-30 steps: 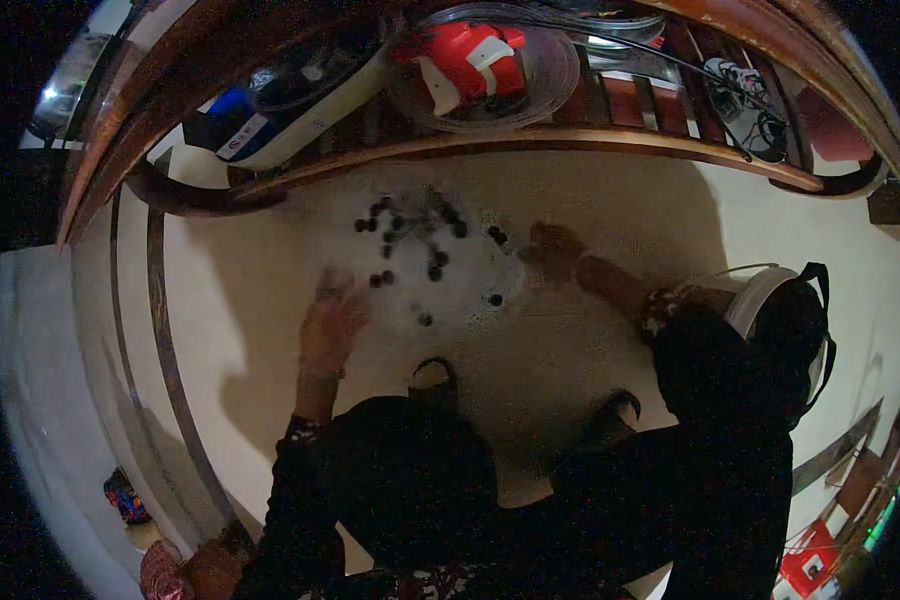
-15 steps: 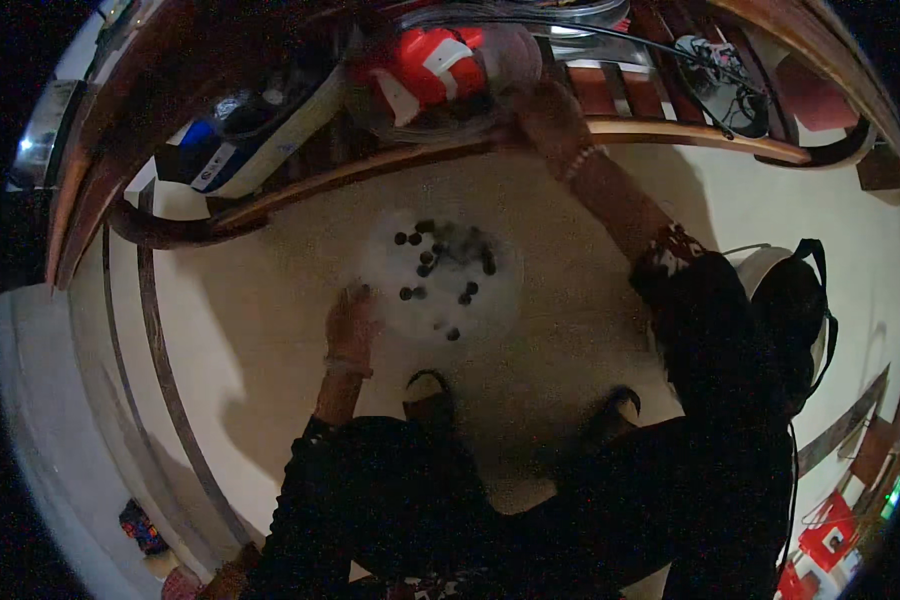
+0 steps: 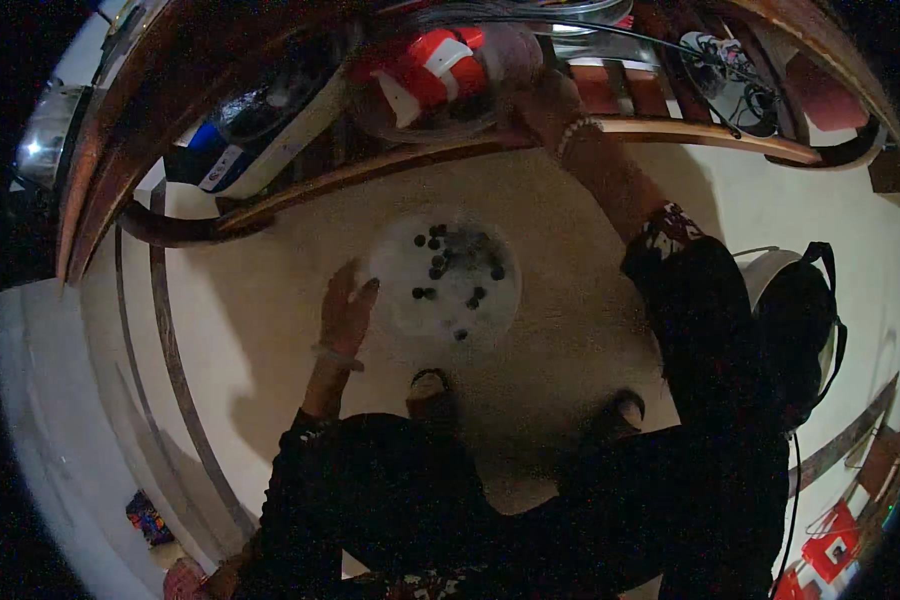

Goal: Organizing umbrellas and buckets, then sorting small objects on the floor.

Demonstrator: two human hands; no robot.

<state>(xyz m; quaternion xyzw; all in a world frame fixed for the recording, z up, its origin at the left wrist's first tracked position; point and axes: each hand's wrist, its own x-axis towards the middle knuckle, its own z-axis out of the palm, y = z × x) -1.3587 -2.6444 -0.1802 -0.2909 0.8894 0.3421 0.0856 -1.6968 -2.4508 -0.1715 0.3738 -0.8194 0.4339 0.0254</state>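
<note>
On the pale floor in front of me lies a whitish, see-through round plate or sheet [image 3: 395, 315] with several small dark round pieces [image 3: 437, 262] scattered over it. Dark grey shading covers its upper right part. My left hand [image 3: 348, 312] hovers or rests at its left edge, fingers apart and holding nothing. My right hand [image 3: 547, 108] reaches far forward to the right side of a clear round container [image 3: 505, 60] on a wooden rack. A red and white packet [image 3: 435, 70] is in or behind that container. Darkness and blur hide the right fingers.
The low wooden rack [image 3: 370, 180] spans the far side. On it sit a blue and white package [image 3: 225, 165] and a tray with cables [image 3: 735, 90]. A dark bag [image 3: 795, 310] leans over a pale round vessel at right. My feet [image 3: 430, 395] are near the plate.
The view has shifted slightly. My left hand has lifted its fingers a little and spread them. My right hand stays by the clear container.
</note>
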